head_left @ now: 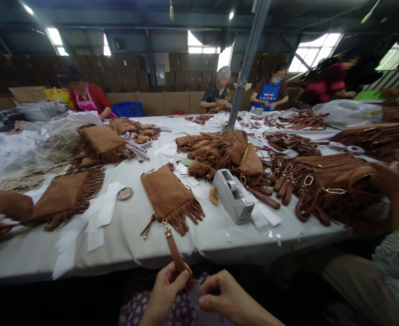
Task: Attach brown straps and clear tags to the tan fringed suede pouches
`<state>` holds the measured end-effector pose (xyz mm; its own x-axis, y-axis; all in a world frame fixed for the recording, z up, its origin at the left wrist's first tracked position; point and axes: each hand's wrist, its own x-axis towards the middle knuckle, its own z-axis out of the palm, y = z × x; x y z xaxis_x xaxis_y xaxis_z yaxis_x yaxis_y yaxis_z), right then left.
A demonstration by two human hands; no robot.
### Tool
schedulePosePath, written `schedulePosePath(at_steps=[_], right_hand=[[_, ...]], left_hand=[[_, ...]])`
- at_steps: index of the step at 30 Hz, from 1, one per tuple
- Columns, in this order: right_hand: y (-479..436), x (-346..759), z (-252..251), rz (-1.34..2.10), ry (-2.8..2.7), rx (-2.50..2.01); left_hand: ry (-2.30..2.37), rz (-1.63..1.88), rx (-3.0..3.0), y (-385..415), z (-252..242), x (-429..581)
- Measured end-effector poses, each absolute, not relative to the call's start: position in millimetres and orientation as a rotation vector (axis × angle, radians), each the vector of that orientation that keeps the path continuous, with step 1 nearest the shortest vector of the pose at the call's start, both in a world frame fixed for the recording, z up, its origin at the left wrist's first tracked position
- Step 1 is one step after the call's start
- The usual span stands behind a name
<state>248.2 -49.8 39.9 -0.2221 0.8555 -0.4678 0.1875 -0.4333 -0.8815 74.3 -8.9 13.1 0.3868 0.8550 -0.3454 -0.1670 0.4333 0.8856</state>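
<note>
A brown suede fringed bag [168,195] lies on the white-covered table [131,235] near its front edge. Its brown strap [174,250] hangs from a gold clasp over the edge down to my lap. My left hand [167,290] is closed on the strap's lower end, thumb and fingers pinching it. My right hand [221,294] is curled right beside it, fingers folded in at the same spot; what it pinches I cannot make out.
A grey tape dispenser [233,195] stands right of the bag. Piles of fringed bags [219,151] and straps [304,185] cover the table. Another bag [65,194] lies left by a co-worker's arm [2,208]. A person's arm [394,190] reaches in at right. A steel pole [245,68] rises mid-table.
</note>
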Motion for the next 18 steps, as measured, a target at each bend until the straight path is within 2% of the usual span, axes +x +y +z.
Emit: schedulePosePath(at_steps=[11, 18], right_hand=[[-39.5, 232.2, 29.5, 1.62, -1.178, -1.464], [-24.3, 207.0, 25.2, 1.594, -1.151, -1.359]], left_hand=[[0.927, 0.776, 0.575, -8.7, 11.1, 84.5], [0.95, 0.927, 0.496, -27.5, -1.2, 78.8]])
